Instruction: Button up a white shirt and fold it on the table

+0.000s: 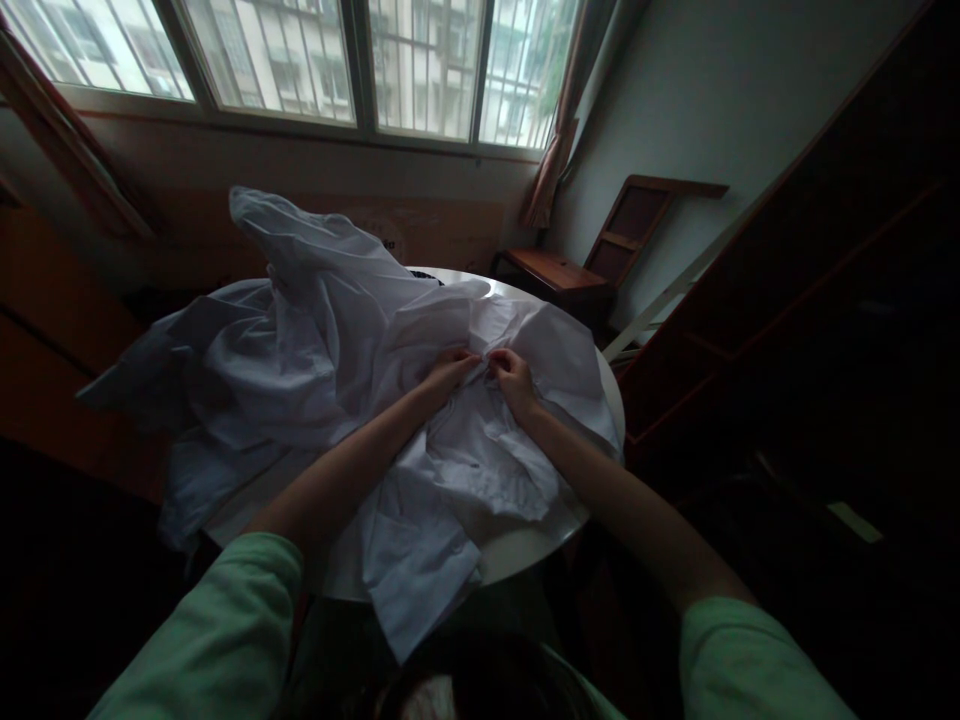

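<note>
A large crumpled white garment (322, 350) lies heaped over a round white table (525, 545), with part of it hanging over the near edge. My left hand (450, 368) and my right hand (511, 378) meet close together near the middle of the cloth. Both pinch a small fold of the fabric between the fingertips. What exactly lies between the fingers is too small and dim to tell. My green sleeves fill the bottom of the view.
A wide barred window (300, 60) runs along the far wall with a curtain (559, 150) at its right end. A wooden side table (555, 275) and a leaning wooden frame (637, 225) stand at the back right. Dark shelving (825, 300) rises on the right.
</note>
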The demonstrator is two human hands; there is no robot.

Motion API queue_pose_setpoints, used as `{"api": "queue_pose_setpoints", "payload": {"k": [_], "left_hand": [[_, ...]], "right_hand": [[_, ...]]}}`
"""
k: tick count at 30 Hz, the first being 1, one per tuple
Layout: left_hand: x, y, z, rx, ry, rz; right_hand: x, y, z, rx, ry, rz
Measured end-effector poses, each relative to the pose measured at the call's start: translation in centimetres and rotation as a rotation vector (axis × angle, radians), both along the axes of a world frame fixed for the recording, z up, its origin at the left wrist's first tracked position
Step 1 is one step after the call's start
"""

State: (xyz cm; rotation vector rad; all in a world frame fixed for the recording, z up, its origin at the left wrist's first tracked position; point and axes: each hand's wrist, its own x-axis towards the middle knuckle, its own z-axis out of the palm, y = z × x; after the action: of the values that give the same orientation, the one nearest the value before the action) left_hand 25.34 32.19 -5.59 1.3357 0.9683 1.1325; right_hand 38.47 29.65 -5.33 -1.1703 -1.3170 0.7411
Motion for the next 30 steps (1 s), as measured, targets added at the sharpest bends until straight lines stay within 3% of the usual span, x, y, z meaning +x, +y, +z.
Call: {"api": "queue_pose_setpoints", "payload": {"k": [7,20,30], "left_hand": [[0.6,-0.7,1.0,0.058,-0.027,0.045],[0.2,-1.1,1.0,0.109,0.042,0.117],[-0.1,-0.9,0.6,0.001,0.010,0.061]], "right_hand": [[-0.1,0.0,0.1,-0.003,0.017,0.028],[0.0,0.1,-0.3,0.035,-0.040,0.009],[0.0,0.1,-0.3,0.021,-0.053,0.025]]}}
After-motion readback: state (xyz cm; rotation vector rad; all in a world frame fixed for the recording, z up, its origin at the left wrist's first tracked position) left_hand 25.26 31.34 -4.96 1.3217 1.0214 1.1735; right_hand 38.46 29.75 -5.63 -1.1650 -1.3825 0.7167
